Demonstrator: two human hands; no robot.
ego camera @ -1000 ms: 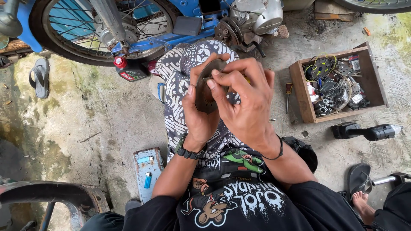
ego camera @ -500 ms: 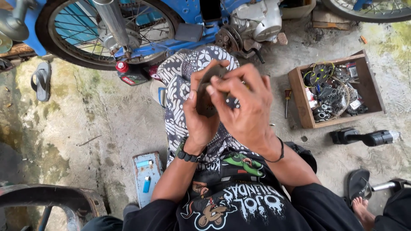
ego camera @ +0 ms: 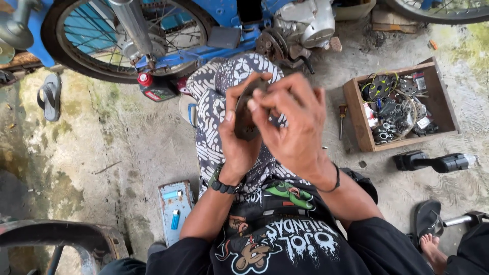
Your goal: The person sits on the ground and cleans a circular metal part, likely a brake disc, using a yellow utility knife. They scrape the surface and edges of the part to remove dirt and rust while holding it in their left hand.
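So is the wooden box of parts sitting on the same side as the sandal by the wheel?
No, the wooden box sits at picture right, while the sandal lies far left near the wheel.

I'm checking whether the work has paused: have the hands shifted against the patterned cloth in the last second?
No. Both hands hold the dark round part over the same spot of the patterned cloth.

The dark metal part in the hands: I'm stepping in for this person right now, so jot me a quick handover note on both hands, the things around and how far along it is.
Left hand: grip closed on the dark round metal part, held over the lap.
Right hand: fingertips working at the part's upper face.
Around: wooden box of small parts on the right, screwdriver beside it, blue motorbike ahead.
Done: part is off the bike, in hand.
Left: what the fingers are working on is hidden; check it.
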